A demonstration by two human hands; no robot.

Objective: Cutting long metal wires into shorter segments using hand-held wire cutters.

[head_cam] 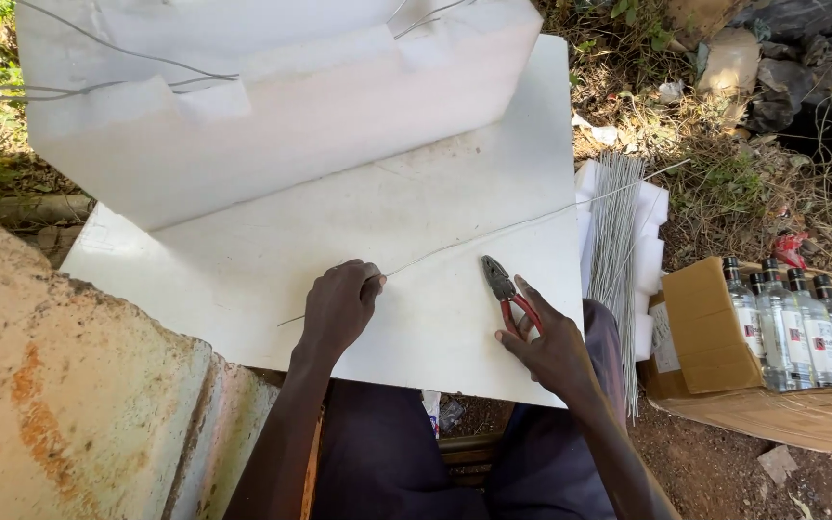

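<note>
1 head-worn view, close, straight down over lap and white board (416, 221)

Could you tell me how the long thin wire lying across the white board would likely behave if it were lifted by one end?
The wire is long and very thin, so it would probably sag and whip. It looks light. Pinched under the left hand, it lies nearly straight on the white board, suggesting some springiness.

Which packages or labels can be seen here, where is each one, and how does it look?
Brown cardboard box: lower right on the ground, open, rectangular.
Clear glass bottles: a row standing in the box, dark caps.
Small labels: on the bottle fronts, white and red.
No signs or screens.
</note>
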